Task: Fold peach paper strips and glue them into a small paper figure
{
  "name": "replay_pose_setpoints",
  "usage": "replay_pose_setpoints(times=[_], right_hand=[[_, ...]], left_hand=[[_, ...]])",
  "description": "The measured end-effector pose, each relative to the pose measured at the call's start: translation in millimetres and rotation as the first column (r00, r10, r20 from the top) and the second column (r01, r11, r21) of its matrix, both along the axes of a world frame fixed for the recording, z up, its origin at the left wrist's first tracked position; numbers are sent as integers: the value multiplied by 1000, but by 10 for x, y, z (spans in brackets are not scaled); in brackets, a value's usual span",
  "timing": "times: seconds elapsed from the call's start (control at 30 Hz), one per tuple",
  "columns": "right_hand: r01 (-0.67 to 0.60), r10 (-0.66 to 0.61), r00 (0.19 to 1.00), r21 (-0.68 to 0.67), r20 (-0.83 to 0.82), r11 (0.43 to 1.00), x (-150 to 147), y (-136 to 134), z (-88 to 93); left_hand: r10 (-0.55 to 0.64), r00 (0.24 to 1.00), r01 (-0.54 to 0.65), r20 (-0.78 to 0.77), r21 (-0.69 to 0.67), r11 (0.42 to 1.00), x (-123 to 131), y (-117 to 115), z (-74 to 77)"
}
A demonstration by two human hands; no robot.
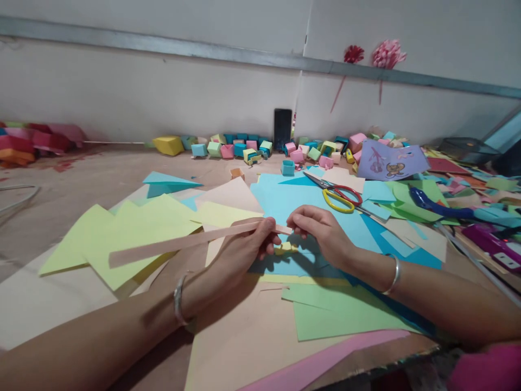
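A long pale pink paper strip (pixel 158 250) runs through my left hand (pixel 240 250), pinched between thumb and fingers. Its wide tail slants off to the left above yellow sheets, and its short end sticks out past the thumb. Close by that end is my right hand (pixel 321 231), its fingers curled together; whether they grip anything is hidden. Beneath both hands lie blue paper sheets (pixel 280 198), with a small yellow folded paper piece (pixel 287 248) on them. Scissors (pixel 336 195) with red and yellow handles rest just beyond my right hand.
Small folded paper boxes (pixel 214 149) line the wall around an upright phone (pixel 282 128). Yellow sheets (pixel 134 233) spread on the left, a green sheet (pixel 345 312) in front. At right are a blue-handled tool (pixel 437 203), a purple power strip (pixel 490 244) and a purple drawing (pixel 393 160).
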State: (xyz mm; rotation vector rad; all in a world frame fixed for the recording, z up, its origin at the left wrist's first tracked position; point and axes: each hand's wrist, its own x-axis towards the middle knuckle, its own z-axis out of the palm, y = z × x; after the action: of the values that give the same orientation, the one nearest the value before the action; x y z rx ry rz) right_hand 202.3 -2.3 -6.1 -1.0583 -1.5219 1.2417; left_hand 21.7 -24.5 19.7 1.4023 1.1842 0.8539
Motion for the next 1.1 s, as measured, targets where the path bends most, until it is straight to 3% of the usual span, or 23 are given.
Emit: replay_pose_setpoints(times=[0.13,0.33,0.43,0.57,0.73,0.83,0.97,1.03,1.1], right_hand=[[-147,147,989,-79,-1,986,-44,-27,24],[-133,139,989,-95,56,987,-58,-66,17],[-86,76,980,43,182,995,-55,-81,1],[-28,-66,944,279,322,960,-72,-122,-31],[-18,-125,927,375,354,927,-96,-162,-48],[-15,-103,941,345,322,938,-95,-176,-38],[7,-54,976,213,213,977,-91,-197,-37],[-35,12,986,140,165,990,-75,-193,-42],[-77,50,985,159,168,984,-39,-165,-46]], left_hand=[[-51,993,65,-105,133,989,-22,-20,43],[-56,985,87,-163,190,978,-10,5,29],[-56,994,68,-92,132,989,18,-36,54],[-38,999,36,25,52,998,35,-23,2],[36,991,-34,131,-22,999,23,45,-114],[78,983,-67,165,-67,995,25,36,-101],[27,990,-25,139,-15,1000,25,9,-65],[24,992,-24,126,-7,1000,20,12,-82],[40,990,-37,133,-20,999,14,29,-121]])
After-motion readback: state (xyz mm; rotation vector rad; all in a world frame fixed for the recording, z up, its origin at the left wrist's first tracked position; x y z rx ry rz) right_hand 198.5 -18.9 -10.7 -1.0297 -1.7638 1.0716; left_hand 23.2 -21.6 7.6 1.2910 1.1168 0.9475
